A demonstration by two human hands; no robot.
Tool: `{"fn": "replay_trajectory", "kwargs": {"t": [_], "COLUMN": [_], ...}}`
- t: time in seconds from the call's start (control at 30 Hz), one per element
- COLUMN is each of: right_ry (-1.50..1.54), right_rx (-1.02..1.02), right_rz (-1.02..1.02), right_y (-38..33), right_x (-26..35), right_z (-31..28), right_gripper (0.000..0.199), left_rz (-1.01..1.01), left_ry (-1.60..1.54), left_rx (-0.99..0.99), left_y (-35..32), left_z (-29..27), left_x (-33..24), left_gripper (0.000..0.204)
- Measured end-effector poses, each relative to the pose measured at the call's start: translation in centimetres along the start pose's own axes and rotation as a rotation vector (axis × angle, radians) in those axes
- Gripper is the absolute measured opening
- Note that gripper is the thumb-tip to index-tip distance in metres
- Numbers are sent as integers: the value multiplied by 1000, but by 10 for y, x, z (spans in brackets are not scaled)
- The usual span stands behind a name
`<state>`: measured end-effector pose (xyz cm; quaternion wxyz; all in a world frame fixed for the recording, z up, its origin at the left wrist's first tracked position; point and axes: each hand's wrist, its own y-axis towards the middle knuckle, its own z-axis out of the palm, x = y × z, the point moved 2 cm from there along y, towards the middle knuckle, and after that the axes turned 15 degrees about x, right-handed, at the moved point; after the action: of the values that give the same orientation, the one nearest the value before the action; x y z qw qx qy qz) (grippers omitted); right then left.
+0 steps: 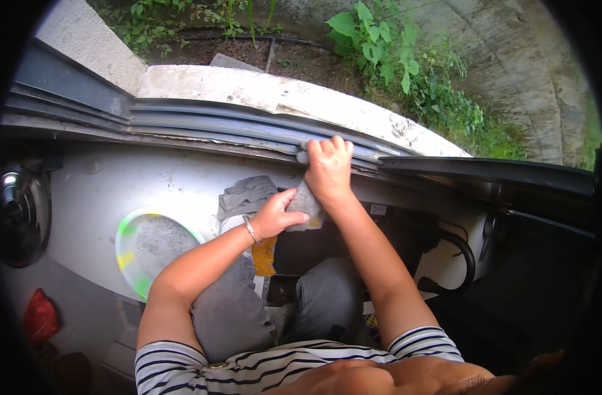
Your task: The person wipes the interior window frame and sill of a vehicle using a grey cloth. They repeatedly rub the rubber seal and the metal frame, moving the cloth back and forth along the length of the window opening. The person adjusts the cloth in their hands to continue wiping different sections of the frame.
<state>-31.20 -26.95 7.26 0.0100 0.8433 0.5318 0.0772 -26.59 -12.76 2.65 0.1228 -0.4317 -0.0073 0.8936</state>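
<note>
A damp-looking grey cloth (303, 205) stretches between my two hands at the sliding window's metal track (215, 124). My right hand (329, 172) is closed over the upper part of the cloth, its knuckles at the track; a bit of cloth pokes out beside its fingers. Lower and to the left, my left hand (273, 216) grips the cloth's hanging end, thumb lying along it. A bracelet circles the left wrist. Just behind the left hand, a second, darker grey cloth (247, 195) lies crumpled on the white surface.
A white, green and yellow basin (121, 253) with cloudy grey water stands at left. A yellow cloth (265, 257) hangs below my left wrist. The dark window sash (485, 168) extends right. A rough white ledge (248, 89) and plants (386, 52) lie beyond. A red bag (41, 317) is at lower left.
</note>
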Motion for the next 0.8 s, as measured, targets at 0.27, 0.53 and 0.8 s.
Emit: {"fn": "replay_trajectory", "kwargs": {"t": [0.27,0.53,0.8], "right_ry": [56,755,1511], "right_rx": [-26,14,-93], "right_rz": [72,324,328], "right_y": [30,27,-1], "right_x": [53,37,23], "right_z": [23,26,24], "right_gripper": [13,25,21], "left_rz": [-63,248,76], "left_ry": [442,755,1650], "left_rx": [-502,-864,-1140], "left_y": [-29,-34,-14], "left_z": [-35,-49,-53], "left_x": [-19,-36,-75], "left_gripper": [26,12,30]}}
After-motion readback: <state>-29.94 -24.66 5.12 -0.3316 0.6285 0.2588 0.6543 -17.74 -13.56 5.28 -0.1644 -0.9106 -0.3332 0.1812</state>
